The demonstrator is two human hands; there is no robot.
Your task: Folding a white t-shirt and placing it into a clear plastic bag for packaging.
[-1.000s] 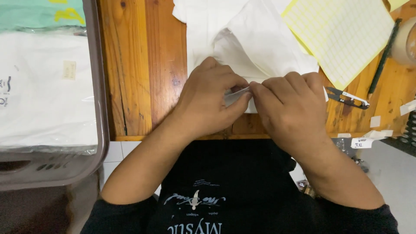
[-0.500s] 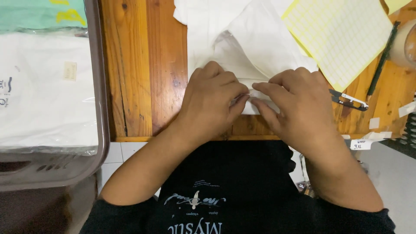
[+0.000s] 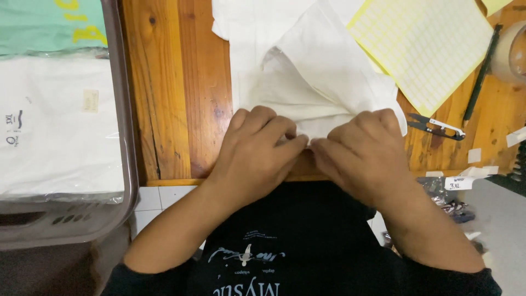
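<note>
A white folded garment lies on the wooden table. My left hand and my right hand meet at its near edge, fingertips together, pinching the cloth's hem between them. The fingers hide what lies under them. A sheet of small yellow stickers rests on the garment's right side. Small thread snips lie just right of my right hand.
A grey plastic bin at the left holds bagged white and green garments. A black pen and a tape roll sit at the right, with small paper tags near the table's edge.
The small grey strip held between my fingers a second ago is gone from sight. Both hands now press together low on the cloth's near edge.
</note>
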